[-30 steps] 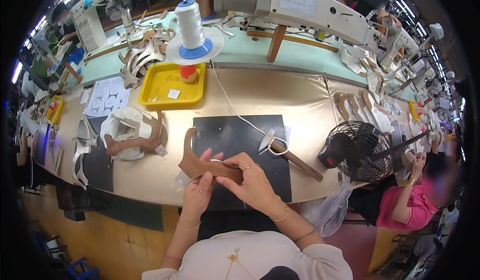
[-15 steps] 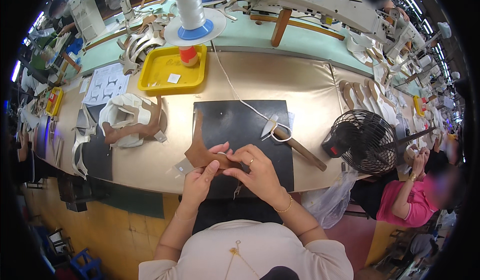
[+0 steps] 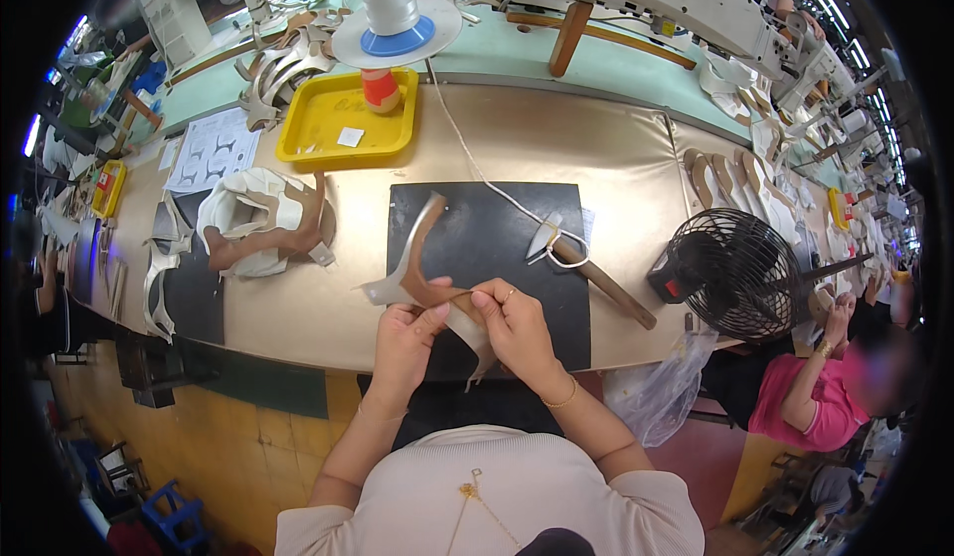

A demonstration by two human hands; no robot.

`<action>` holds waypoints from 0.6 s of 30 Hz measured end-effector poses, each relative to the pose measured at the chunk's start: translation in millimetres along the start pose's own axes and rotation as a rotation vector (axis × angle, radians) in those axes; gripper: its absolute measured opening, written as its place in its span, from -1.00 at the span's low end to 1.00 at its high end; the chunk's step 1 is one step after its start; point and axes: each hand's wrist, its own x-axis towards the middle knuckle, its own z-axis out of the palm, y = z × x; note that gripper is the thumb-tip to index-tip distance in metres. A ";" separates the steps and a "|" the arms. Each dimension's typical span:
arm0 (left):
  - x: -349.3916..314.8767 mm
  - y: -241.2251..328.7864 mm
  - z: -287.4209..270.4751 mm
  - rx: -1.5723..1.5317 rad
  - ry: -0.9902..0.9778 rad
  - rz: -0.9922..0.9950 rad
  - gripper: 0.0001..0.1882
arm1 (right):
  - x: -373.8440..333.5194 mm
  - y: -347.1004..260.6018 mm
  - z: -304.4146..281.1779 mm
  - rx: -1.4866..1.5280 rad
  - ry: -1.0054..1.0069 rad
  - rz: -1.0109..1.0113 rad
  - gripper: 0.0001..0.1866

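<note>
Between both hands I hold a curved shoe upper piece [image 3: 415, 268], brown on one face with a pale edge and lining. My left hand [image 3: 407, 345] pinches it along its near edge, thumb on top. The fingers of my right hand [image 3: 519, 329] are closed on the brown strip just beside the left thumb. One arm of the piece curves up and away over the black mat [image 3: 487, 218], and another hangs down between my hands toward the mat's near edge. To the right lies a hammer [image 3: 614, 293] with a wooden handle, a white cord [image 3: 467, 154] looped by its head.
A stack of brown and white upper pieces [image 3: 263, 243] sits left of the mat. Behind it are a printed sheet [image 3: 212, 149] and a yellow tray [image 3: 298, 151]. A black fan [image 3: 735, 276] stands at right, near a seated co-worker in pink [image 3: 800, 397]. Sewing machines [image 3: 686, 0] line the back.
The upper piece has turned in my hands, so its far arm now swings further right and shows its pale edge. My right fingers have closed nearer the left thumb. The view has shifted slightly.
</note>
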 end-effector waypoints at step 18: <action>-12.0 2.1 19.9 0.579 0.125 0.225 -0.87 | 18.8 -9.0 3.2 -0.111 0.064 -0.342 -0.83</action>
